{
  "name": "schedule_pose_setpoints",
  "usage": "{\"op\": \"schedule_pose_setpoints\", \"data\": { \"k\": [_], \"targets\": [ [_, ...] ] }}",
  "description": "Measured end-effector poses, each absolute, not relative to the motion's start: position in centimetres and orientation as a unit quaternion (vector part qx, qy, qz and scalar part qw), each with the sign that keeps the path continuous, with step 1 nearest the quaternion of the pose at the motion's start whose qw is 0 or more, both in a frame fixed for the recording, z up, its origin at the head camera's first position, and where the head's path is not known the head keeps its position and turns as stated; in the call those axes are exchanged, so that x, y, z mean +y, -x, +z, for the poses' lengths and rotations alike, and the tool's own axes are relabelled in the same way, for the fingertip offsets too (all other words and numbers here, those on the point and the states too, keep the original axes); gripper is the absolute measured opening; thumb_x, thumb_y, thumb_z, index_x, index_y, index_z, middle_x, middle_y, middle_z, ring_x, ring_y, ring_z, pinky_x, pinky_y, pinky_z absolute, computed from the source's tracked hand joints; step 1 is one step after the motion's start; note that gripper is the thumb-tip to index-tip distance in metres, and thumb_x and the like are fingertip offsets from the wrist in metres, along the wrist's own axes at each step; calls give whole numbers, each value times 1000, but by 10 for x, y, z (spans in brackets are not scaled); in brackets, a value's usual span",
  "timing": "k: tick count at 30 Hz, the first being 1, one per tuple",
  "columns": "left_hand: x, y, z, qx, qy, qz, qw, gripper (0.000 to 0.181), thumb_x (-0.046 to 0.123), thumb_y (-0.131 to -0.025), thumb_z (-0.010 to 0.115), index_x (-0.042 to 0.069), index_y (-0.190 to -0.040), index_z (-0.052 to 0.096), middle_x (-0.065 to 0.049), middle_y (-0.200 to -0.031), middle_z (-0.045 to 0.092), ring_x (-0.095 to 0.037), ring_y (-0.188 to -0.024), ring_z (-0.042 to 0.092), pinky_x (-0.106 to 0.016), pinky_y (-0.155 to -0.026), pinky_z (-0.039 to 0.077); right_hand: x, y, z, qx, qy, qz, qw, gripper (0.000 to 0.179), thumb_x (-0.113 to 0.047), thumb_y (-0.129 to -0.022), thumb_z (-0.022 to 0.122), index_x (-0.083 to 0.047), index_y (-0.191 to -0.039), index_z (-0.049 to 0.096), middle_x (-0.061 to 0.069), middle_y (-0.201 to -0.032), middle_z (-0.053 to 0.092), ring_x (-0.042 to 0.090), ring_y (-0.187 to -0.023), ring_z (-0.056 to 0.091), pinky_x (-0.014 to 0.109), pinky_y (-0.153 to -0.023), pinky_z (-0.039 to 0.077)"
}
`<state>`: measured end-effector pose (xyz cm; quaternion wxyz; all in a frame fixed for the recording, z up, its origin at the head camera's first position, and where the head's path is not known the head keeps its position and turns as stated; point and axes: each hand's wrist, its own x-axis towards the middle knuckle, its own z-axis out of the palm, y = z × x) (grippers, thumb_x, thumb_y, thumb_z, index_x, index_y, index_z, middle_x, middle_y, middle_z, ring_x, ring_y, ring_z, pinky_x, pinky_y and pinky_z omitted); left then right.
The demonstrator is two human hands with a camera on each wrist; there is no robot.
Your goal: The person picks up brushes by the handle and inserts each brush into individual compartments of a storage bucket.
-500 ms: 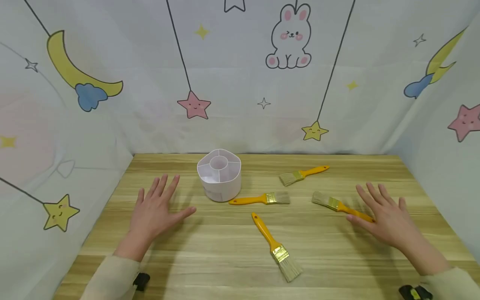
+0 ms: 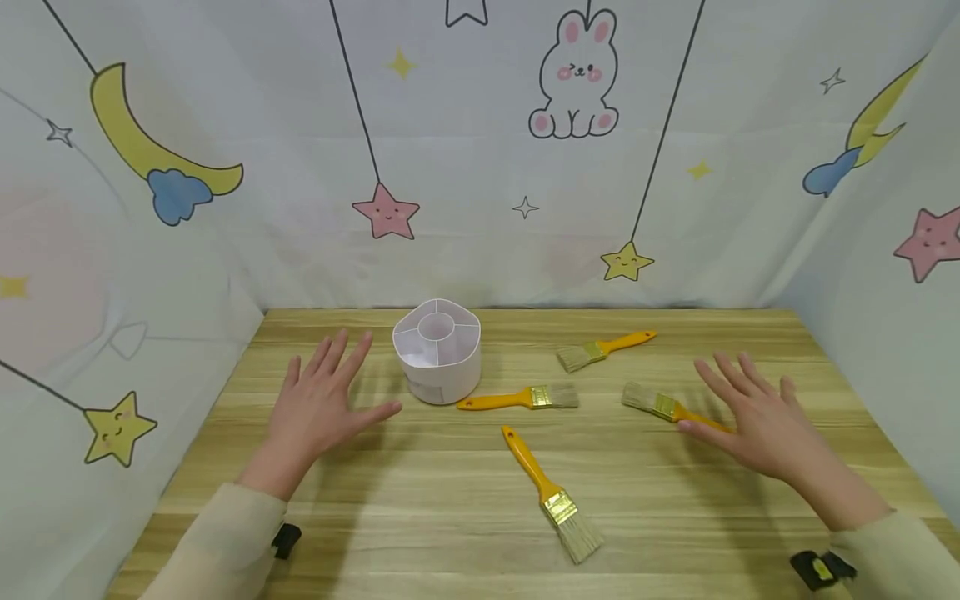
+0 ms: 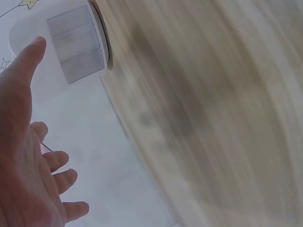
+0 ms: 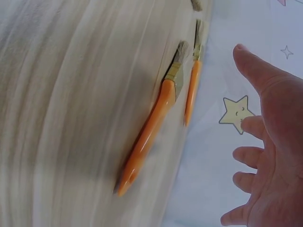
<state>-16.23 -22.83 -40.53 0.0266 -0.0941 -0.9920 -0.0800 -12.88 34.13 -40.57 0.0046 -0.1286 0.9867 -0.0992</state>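
Note:
My left hand hovers with fingers spread to the left of a white organizer, holding nothing. The organizer has a round centre and divided compartments around it. In the left wrist view, the thumb overlaps the organizer's side. My right hand, also spread and holding nothing, is above the handle end of a paintbrush with a yellow handle, partly covering it. The right wrist view shows that brush apart from the palm. Other paintbrushes lie at mid-table, farther back and nearer the front.
The wood-grain table is enclosed at the back and sides by a white curtain printed with stars, moons and a rabbit. Black bands show by both sleeves. The organizer stands close to the table's back edge.
My left hand has shifted a little forward and right, nearer the organizer. The right hand has moved slightly forward and left over the brush handle. The brushes and organizer stay in place.

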Motion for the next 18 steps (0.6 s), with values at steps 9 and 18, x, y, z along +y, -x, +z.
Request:
{"op": "schedule_pose_setpoints", "data": {
  "k": [9,18],
  "targets": [
    [-223,175,-399,-991,107,-81,24,118,88,-87,60,19,-173,20,-21,-176,21,-44,-161,20,-75,-127,14,324,137,-398,983,152,-100,2,100,-65,-96,71,-13,-171,28,31,-170,27,56,-158,17,91,-112,12],
    [-216,184,-399,-988,116,-100,26,122,83,-86,67,16,-174,15,-25,-173,25,-45,-160,22,-74,-126,20,304,144,-396,980,168,-101,15,100,-66,-96,70,-11,-170,31,29,-171,27,54,-159,17,88,-116,13]
  ]
}}
